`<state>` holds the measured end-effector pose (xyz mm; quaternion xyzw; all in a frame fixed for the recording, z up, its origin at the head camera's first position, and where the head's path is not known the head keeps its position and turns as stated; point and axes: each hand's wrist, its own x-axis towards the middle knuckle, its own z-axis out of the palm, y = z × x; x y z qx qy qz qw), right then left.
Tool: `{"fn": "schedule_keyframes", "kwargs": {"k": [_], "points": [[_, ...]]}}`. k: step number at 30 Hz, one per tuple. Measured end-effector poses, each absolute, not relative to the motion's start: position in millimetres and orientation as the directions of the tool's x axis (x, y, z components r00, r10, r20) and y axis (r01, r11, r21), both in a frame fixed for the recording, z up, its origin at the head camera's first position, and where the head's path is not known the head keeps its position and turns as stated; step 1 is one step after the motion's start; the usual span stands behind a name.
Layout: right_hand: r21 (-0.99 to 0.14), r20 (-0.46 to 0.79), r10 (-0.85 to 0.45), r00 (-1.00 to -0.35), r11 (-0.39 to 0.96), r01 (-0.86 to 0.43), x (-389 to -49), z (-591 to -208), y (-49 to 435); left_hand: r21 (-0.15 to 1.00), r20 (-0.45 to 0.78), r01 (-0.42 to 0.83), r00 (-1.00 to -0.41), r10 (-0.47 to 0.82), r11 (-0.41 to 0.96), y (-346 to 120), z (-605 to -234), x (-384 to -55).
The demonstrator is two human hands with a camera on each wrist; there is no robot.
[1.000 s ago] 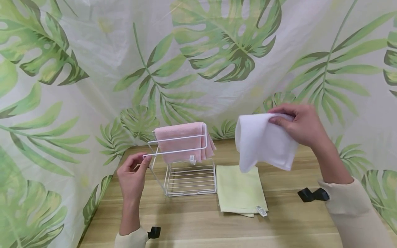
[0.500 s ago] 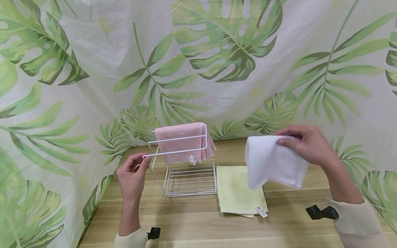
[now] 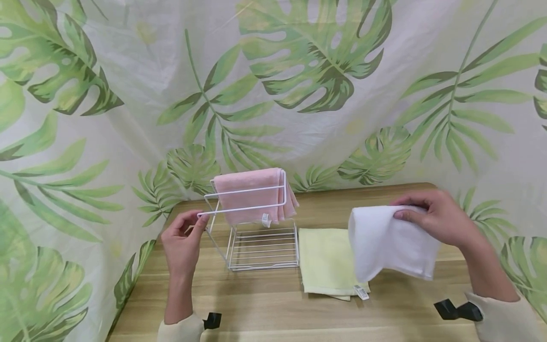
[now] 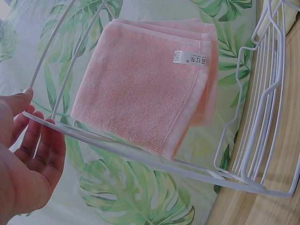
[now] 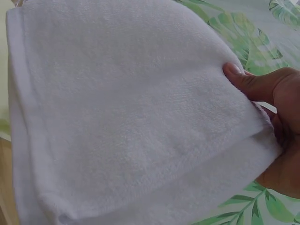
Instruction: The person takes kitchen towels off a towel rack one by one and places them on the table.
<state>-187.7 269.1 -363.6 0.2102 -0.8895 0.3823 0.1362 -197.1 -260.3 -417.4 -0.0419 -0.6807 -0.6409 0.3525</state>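
Right grip (image 3: 444, 222) is lowering the pinched white towel (image 3: 389, 242), taking it farther from the rack (image 3: 239, 210) left grip (image 3: 183, 243) is pinching

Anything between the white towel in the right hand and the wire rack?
Only the folded yellow towel, lying flat on the table beside the wire rack. Nothing visible stands up between the rack and the white towel.

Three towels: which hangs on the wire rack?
The pink towel; the right hand holds the white towel, and the yellow towel lies on the table.
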Motion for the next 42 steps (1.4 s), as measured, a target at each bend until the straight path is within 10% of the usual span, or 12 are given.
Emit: {"fn": "schedule_keyframes", "kwargs": {"k": [16, 33, 42], "points": [[-0.659, 0.325, -0.294, -0.899, 0.612, -0.438, -161, -391, 296, 0.850, 0.526, 0.488, -0.751, -0.400, 0.200, -260, -417, -196], [-0.692, 0.380, -0.499, -0.779, 0.405, -0.597, -146, -404, 315, 0.839, 0.541, 0.509, -0.746, -0.390, 0.191, -260, -415, -197], [-0.687, 0.224, -0.441, -0.869, 0.561, -0.462, -161, -433, 307, 0.846, 0.531, 0.497, -0.754, -0.388, 0.192, -260, -417, -196]]}}
